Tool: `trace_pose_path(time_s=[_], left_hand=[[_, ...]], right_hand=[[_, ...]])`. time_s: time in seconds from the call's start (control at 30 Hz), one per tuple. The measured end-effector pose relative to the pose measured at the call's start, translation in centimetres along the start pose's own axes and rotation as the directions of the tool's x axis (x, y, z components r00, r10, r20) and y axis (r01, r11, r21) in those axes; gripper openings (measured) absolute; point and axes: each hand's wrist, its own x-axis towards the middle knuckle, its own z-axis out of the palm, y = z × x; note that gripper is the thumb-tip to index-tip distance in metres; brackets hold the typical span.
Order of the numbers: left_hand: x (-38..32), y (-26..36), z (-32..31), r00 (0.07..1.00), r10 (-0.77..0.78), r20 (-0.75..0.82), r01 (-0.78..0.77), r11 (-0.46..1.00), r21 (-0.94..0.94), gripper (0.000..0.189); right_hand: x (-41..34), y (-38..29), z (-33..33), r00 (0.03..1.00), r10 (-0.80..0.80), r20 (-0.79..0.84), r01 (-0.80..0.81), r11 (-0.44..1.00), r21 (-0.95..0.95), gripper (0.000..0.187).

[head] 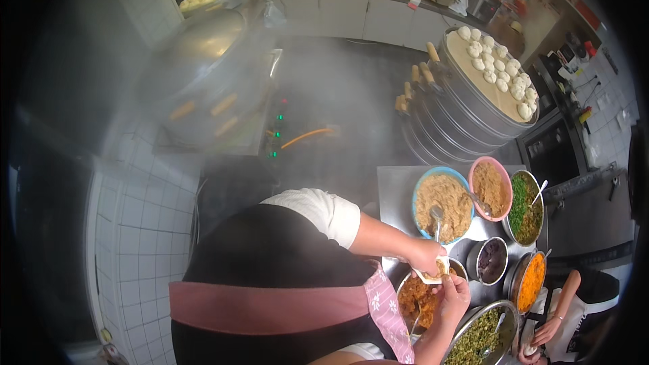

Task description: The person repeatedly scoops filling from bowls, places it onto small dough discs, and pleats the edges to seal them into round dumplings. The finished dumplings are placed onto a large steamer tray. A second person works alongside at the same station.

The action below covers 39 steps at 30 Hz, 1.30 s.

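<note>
A flat white dough wrapper (442, 275) with brownish filling on it is held between my two hands. My left hand (428, 257), reaching in from above, grips the wrapper's upper side, its fingers partly hidden. My right hand (456, 293) pinches the lower edge between thumb and fingers. Directly beneath them is a metal bowl of reddish-brown filling (417, 300) with a spoon in it, partly covered by my hands. Just above my left hand stands a blue basin (417, 190) of pale filling with a spoon.
Around them on the steel table (393, 182) are a pink basin (472, 166) and bowls of purple paste (492, 261), orange shreds (531, 284) and chopped greens (476, 337). Stacked steamers (446, 121) hold buns (489, 61). Steam surrounds another steamer (203, 61). A co-worker's hands (542, 337) hold dough.
</note>
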Motion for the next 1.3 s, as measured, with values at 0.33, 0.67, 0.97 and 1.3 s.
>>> trace_pose_path(time_s=[0.33,0.67,0.97,1.3], left_hand=[[2.3,0.4,-0.5,0.970,-0.094,0.226,0.057,0.985,0.164,0.032],[4.1,1.1,-0.3,0.962,0.003,0.274,-0.049,0.986,0.158,0.031],[3.7,-1.2,2.1,0.981,0.012,0.196,0.051,0.949,-0.310,0.040],[3.9,1.0,1.9,0.970,-0.016,0.243,-0.023,0.987,0.159,0.029]], right_hand=[[-0.8,-0.7,0.3,0.989,-0.088,-0.115,0.045,0.941,-0.334,0.016],[-1.6,-0.2,-0.9,0.985,-0.037,-0.171,0.008,0.986,-0.166,0.014],[-2.6,-0.6,-1.5,0.934,-0.306,-0.184,0.162,0.823,-0.545,0.020],[-2.3,0.1,-2.2,0.975,-0.151,-0.164,0.087,0.935,-0.343,0.017]])
